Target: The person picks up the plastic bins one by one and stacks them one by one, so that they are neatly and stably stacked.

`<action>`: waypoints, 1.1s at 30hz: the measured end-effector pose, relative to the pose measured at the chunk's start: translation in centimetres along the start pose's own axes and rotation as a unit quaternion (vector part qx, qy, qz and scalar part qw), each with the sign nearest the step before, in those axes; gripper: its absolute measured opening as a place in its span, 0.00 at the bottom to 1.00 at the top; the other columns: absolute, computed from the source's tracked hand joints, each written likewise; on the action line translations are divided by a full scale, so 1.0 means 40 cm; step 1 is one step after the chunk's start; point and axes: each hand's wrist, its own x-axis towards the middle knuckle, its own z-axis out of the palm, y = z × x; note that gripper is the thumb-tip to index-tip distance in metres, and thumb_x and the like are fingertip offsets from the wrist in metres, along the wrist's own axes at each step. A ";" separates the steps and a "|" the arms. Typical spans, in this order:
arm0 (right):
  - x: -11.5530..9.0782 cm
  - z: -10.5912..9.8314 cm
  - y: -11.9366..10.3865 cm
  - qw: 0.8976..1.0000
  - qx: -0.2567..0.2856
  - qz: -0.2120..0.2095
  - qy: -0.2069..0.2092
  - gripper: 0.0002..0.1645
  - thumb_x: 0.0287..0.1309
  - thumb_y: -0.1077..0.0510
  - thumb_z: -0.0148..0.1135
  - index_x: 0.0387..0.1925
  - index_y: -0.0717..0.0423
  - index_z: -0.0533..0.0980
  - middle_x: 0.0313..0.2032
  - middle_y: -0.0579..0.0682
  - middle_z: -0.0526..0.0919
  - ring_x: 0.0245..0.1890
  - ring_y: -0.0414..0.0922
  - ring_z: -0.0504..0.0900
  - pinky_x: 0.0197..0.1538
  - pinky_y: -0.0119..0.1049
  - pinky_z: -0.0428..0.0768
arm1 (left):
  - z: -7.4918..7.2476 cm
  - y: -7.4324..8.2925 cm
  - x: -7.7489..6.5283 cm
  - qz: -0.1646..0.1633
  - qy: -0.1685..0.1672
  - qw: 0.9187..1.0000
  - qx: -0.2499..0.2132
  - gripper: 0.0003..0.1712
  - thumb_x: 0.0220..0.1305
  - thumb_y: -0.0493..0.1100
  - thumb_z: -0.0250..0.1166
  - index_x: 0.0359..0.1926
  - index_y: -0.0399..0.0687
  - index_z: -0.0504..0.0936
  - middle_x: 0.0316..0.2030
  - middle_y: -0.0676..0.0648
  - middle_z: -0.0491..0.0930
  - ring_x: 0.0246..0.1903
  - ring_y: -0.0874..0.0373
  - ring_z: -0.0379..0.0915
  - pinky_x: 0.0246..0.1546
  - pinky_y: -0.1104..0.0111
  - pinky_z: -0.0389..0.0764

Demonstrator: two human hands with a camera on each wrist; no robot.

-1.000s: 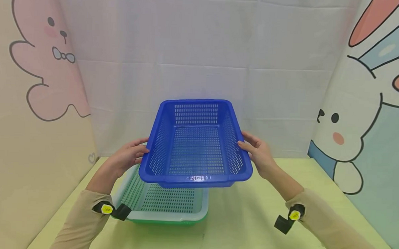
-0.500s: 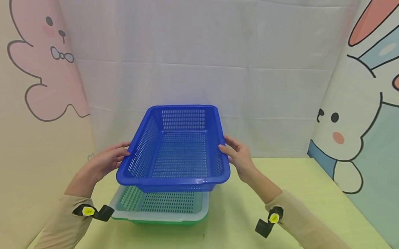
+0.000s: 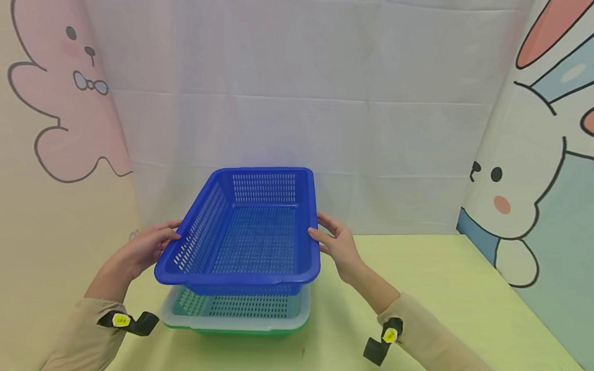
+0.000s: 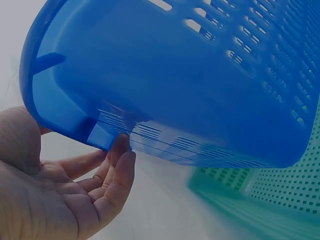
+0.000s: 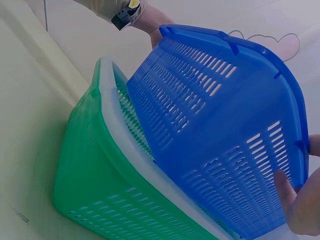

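Both my hands hold up an empty blue plastic basket [image 3: 256, 241] with slotted walls, tilted with its far end raised. My left hand [image 3: 144, 248] grips its left rim; in the left wrist view the fingers curl under that edge. On the right rim, my right hand [image 3: 340, 250] has its thumb on top and its fingers beneath. Below stands a green basket [image 5: 82, 165] on the table, with a whitish basket [image 3: 233, 323] nested in it. The blue basket's lower part overlaps their opening in the right wrist view; whether it touches them I cannot tell.
The pale yellow-green table [image 3: 421, 288] stretches to the right of the baskets. A white cloth wall [image 3: 300, 87] closes off the back. Cartoon-printed panels stand at the left and right, the left one [image 3: 70, 216] close to my left arm.
Both hands have carried the blue basket leftward and down, bringing it over the green and whitish baskets. Those two have stayed in place on the table.
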 end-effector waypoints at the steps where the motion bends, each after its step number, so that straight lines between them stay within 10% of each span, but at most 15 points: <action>1: -0.002 0.002 0.006 1.000 -0.001 0.000 0.000 0.34 0.58 0.61 0.57 0.64 0.60 0.59 0.63 0.57 0.63 0.59 0.54 0.67 0.55 0.50 0.71 | -0.001 -0.006 0.001 -0.004 0.002 1.000 0.002 0.35 0.67 0.40 0.44 0.69 0.35 0.39 0.35 0.54 0.78 0.33 0.60 0.77 0.37 0.69 0.79; 33: -0.041 0.019 0.137 1.000 0.015 0.019 -0.008 0.32 0.54 0.64 0.60 0.61 0.62 0.63 0.61 0.59 0.66 0.51 0.52 0.76 0.52 0.43 0.75 | -0.020 -0.160 0.022 -0.025 0.011 0.998 0.056 0.35 0.68 0.44 0.48 0.68 0.32 0.46 0.43 0.54 0.78 0.42 0.61 0.74 0.50 0.59 0.69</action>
